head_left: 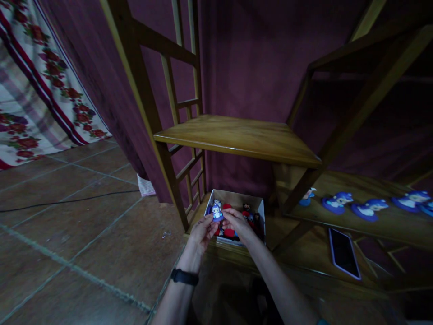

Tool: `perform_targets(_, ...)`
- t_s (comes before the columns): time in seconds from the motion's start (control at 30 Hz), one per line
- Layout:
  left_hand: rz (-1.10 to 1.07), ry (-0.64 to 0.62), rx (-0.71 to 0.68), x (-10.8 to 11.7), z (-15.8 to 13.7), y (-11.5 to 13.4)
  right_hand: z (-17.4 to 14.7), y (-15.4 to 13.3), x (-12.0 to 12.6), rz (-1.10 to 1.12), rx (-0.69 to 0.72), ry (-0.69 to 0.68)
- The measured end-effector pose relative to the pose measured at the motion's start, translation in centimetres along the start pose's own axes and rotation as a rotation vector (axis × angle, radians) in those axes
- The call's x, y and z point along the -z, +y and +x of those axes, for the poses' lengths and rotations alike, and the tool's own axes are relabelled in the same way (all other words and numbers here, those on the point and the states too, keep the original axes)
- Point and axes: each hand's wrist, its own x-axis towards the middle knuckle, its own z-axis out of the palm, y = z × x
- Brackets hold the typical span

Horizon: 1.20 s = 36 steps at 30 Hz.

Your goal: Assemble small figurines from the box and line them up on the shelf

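Between my two hands is a small blue and white figurine (217,211) on a round purple-blue base. My left hand (202,230) pinches its left side, and my right hand (236,222) grips the base from the right. Both are held over an open white cardboard box (260,208) on the bottom shelf. Inside the box lie several more figurines, some with red bases; my hands hide part of them. A dark band (184,276) circles my left wrist.
Several similar blue figurines (338,201) stand in a row on the shelf (382,180) to the right. Below them lies a phone (344,253). A wooden shelf board (237,135) juts out above the box. A black cable (74,200) crosses the tiled floor at left.
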Motion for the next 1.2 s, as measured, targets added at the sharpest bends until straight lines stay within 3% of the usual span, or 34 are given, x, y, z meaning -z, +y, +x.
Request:
perform_targets(0.3, 0.054, 0.001, -0.019, -0.3, -0.3, 0.1, 0.3, 0.3, 0.2, -0.019, -0.015, 0.032)
perform_targets(0.6, 0.149, 0.048, -0.040, -1.1, -0.6, -0.1, 0.7, 1.5, 0.9, -0.092, 0.203, -0.093)
perform_targets(0.9, 0.286, -0.052, -0.030, -0.8, -1.1, -0.6, -1.4, 0.3, 2.0, -0.401, 0.351, -0.027)
perform_targets(1.1, 0.372, -0.094, -0.032, 1.0, -1.1, -1.9, -2.9, 0.8, 2.4, -0.602, 0.385, 0.030)
perform_targets(1.2, 0.406, -0.085, 0.052, 1.5, -1.9, -2.0, -4.3, 0.8, 2.6, -0.697, 0.353, 0.041)
